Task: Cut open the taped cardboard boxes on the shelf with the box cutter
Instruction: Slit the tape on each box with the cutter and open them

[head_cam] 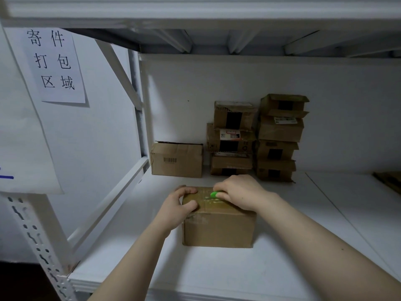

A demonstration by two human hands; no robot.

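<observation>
Cutting the front box (218, 222) on the white shelf (271, 268): right hand (239, 193) is gripping the green box cutter (214, 194), blade on the top tape seam. Left hand (179, 204) is clamping the box's left top edge, fingers curled. Looks like early progress; single box (176, 159) and two stacks (256, 140) behind are mostly still waiting taped.

White shelf (282, 246), perhaps 4 boxes (219, 229)
</observation>
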